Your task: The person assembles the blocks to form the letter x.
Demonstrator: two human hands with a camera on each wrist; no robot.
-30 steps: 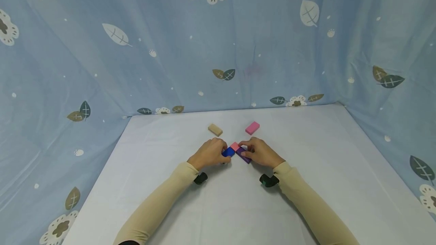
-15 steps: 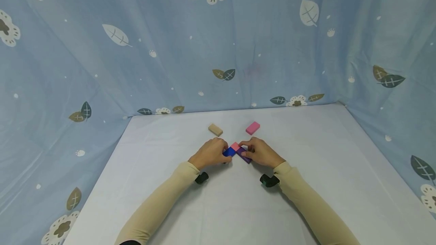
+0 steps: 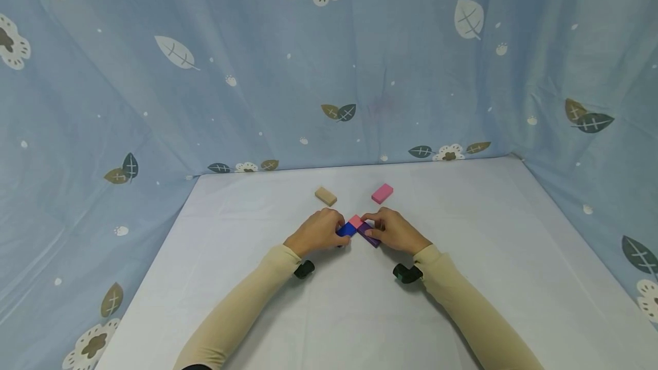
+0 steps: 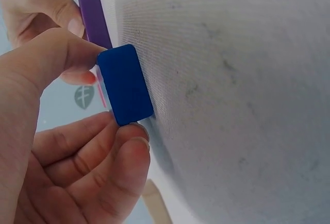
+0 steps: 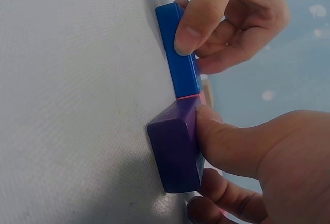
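My left hand pinches a blue block between thumb and fingers. A purple block is gripped the same way by my right hand. Both blocks lie flat and slant toward each other, their far inner corners meeting close to a salmon-pink block. In the head view only the top of that pink piece shows, between the two hands. The right wrist view shows just a thin strip of it where blue and purple meet. The fingers hide parts of the blue and purple blocks.
Beyond my left hand lies a tan block, and beyond the right a bright pink block. All rest on a white-covered table. A blue patterned curtain stands behind and along both sides.
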